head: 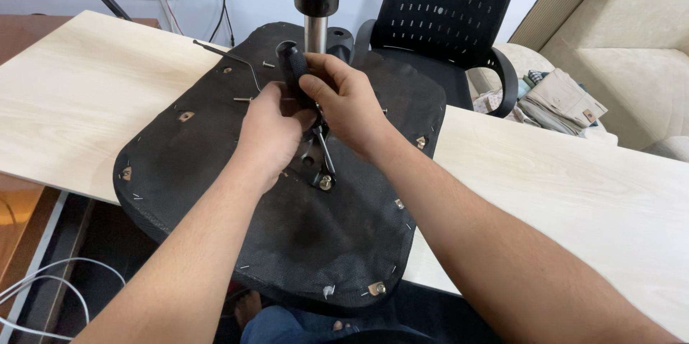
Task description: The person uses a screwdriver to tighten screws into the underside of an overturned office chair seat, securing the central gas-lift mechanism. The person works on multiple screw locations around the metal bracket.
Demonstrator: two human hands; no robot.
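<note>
I am holding a screwdriver with a black ribbed handle with both hands. My right hand is closed around the handle near its top, and my left hand is gripping lower, beside the shaft. The tip is pointing down at a bolt on the metal bracket of the upturned black fabric-covered chair seat, which is lying on the pale wooden table.

A screwdriver with a black ribbed handle stands nearly upright, its thin metal shaft pointing down at a screw in the metal bracket. It sits over an upturned chair seat, black fabric underside up, lying flat on the worktop.
</note>
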